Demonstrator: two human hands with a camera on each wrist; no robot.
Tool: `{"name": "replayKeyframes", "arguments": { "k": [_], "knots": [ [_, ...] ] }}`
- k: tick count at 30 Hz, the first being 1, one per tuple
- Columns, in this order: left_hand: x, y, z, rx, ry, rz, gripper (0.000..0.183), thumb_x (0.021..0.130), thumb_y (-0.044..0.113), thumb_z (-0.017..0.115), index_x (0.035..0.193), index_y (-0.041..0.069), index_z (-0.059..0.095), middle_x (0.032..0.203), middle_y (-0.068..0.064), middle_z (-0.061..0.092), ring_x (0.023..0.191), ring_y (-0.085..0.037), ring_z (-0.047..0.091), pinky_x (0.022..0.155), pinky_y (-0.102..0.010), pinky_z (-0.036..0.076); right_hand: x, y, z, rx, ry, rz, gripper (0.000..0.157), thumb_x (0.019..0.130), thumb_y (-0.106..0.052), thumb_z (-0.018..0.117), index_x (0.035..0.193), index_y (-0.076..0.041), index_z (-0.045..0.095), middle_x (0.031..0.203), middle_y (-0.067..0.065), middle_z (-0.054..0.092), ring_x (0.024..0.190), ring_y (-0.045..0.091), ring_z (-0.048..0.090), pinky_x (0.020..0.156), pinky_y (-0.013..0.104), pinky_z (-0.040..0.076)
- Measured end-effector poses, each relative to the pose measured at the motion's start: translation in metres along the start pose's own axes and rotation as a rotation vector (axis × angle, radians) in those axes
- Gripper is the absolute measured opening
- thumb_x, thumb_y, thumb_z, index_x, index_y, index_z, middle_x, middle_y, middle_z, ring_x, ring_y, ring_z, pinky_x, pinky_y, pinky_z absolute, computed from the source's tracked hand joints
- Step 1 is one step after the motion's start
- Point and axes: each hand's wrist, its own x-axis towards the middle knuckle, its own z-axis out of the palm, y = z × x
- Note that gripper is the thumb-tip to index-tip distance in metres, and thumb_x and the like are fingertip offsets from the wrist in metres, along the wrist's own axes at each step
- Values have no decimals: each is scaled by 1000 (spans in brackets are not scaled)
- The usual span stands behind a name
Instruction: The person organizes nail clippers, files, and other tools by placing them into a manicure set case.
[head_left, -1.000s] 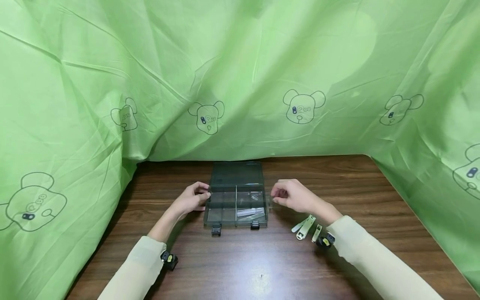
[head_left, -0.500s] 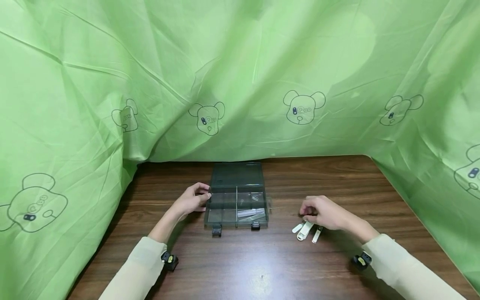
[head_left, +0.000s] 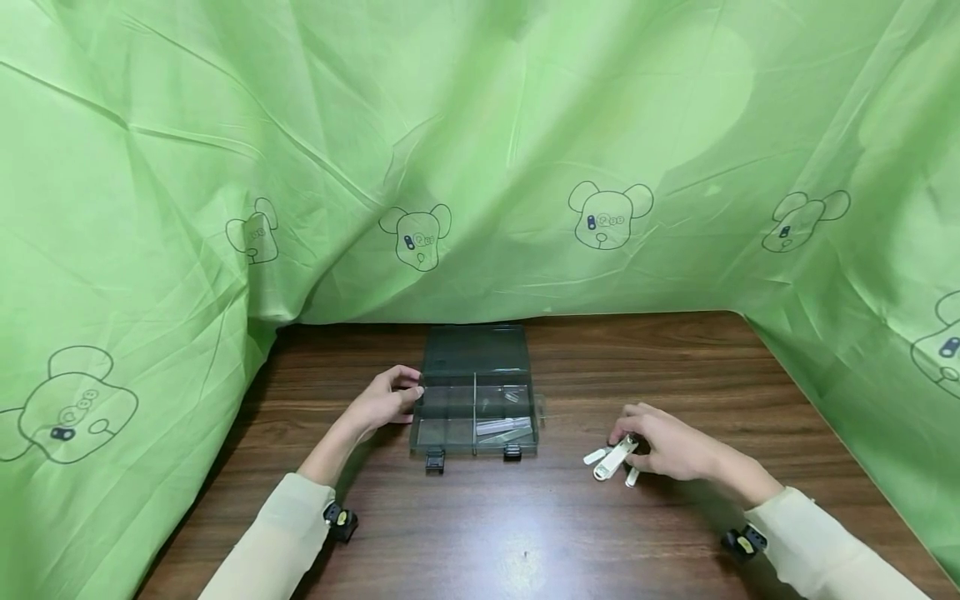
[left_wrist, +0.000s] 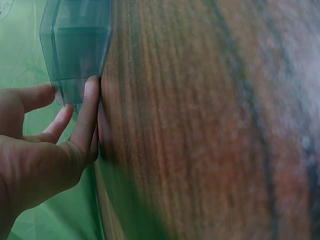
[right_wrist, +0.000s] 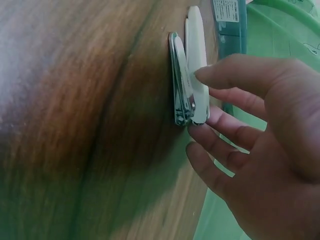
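Note:
An opened grey see-through plastic compartment box (head_left: 442, 432) stands at the table's middle, its lid (head_left: 476, 350) laid back. My left hand (head_left: 382, 398) touches its left side, thumb at the rim and fingers spread below, as the left wrist view shows. To the right lie nail clippers: a large white nail clipper (head_left: 611, 462), a small one (head_left: 597, 456) on its left and another small one (head_left: 632, 477) on its right, partly covered by my fingers. My right hand (head_left: 663, 442) pinches the large nail clipper at its rear end, thumb on one side and fingers on the other.
Clear strips (head_left: 502, 427) lie in the box's front right compartment, with small clear pieces (head_left: 512, 397) behind them. A small clear piece (head_left: 542, 406) shows beside the box's right wall. Two black latches (head_left: 435, 461) face the front. A green curtain (head_left: 510, 250) borders the table (head_left: 712, 367).
My right hand has moved from beside the box rightward and toward me to the nail clippers, and now grips the large one. My left hand has stayed at the box.

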Motion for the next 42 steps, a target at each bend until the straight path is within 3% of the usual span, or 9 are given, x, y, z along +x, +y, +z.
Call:
{"name": "replayKeyframes", "arguments": {
  "k": [13, 23, 32, 42],
  "knots": [
    [1, 0, 1, 1, 4, -2, 39, 100, 12, 59, 135, 2, 45, 128, -19, 47, 98, -28, 60, 76, -40, 60, 0, 1, 5, 23, 57, -63, 30, 73, -7, 83, 87, -26, 64, 83, -8, 55, 75, 12, 49, 65, 21, 39],
    [0, 1, 1, -5, 5, -7, 38, 101, 13, 58, 136, 3, 45, 128, -18, 46, 96, -27, 59, 75, -40, 60, 1, -2, 3, 73, -2, -31, 24, 77, -11, 83, 88, -23, 65, 84, -7, 56, 75, 13, 52, 64, 22, 42],
    [1, 1, 1, 0, 7, -6, 39, 101, 13, 58, 135, 3, 45, 128, -18, 46, 97, -27, 59, 75, -40, 60, 19, -1, 13, 124, 82, 2, 17, 81, -4, 76, 90, -14, 67, 78, -9, 57, 68, 7, 55, 59, 21, 47],
    [1, -1, 1, -9, 6, -12, 39, 100, 13, 60, 135, 3, 46, 128, -19, 46, 99, -28, 59, 76, -41, 60, 31, -11, 16, 175, 2, 16, 17, 81, -3, 77, 84, -14, 64, 75, -3, 58, 67, 9, 56, 56, 20, 48]
  ]
}}
